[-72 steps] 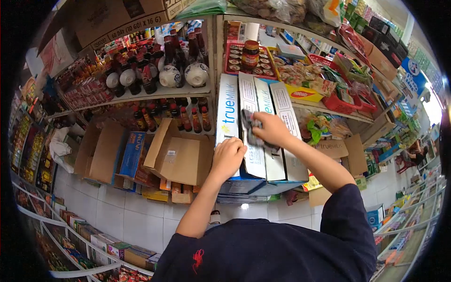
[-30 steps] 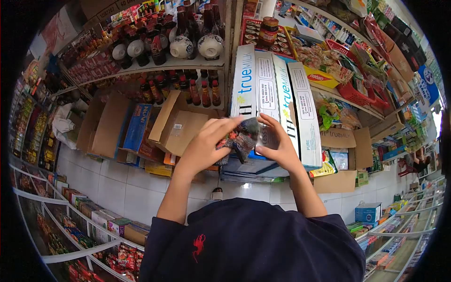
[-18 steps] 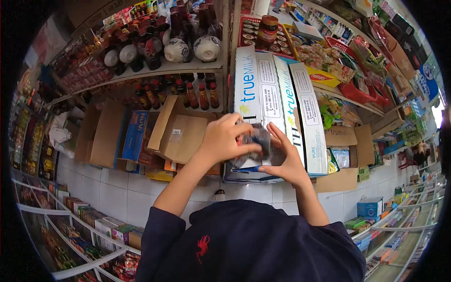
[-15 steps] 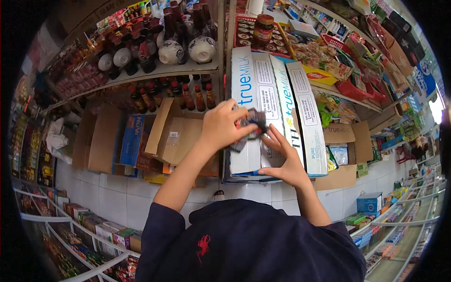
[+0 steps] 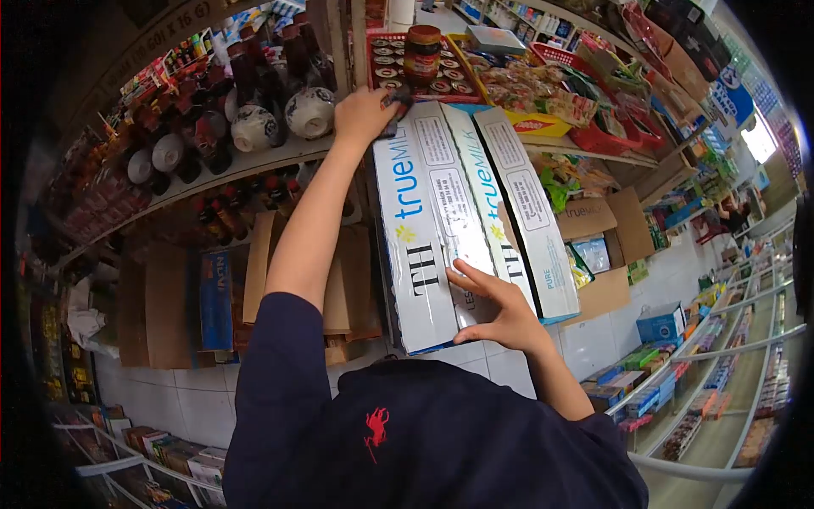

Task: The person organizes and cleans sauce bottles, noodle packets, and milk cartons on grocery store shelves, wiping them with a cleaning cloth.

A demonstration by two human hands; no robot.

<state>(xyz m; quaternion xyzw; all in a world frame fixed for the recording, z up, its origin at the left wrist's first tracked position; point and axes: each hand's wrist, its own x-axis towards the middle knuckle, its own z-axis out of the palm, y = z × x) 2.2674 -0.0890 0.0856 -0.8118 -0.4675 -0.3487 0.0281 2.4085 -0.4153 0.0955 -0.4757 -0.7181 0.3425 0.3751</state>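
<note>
My left hand (image 5: 363,117) is stretched far forward, its fingers closed on a dark, crumpled cloth (image 5: 395,109). The cloth is at the far left corner of a white milk carton box (image 5: 413,212) with blue "true MILK" lettering. My right hand (image 5: 505,312) is over the near end of the box, thumb and fingers spread, nothing held. Its thumb is by the box's front edge. The box has long flaps on top with dark gaps between them.
Dark bottles and patterned bowls (image 5: 310,112) fill the left shelf. A red tray of jars (image 5: 422,64) stands behind the box. Open cardboard boxes (image 5: 174,297) sit at lower left, another box (image 5: 629,237) at right. Glass display shelves (image 5: 712,365) run along the right.
My left hand has moved forward and left with the dark cloth, away from my right hand. My right hand stays at the box's near end. The view has shifted.
</note>
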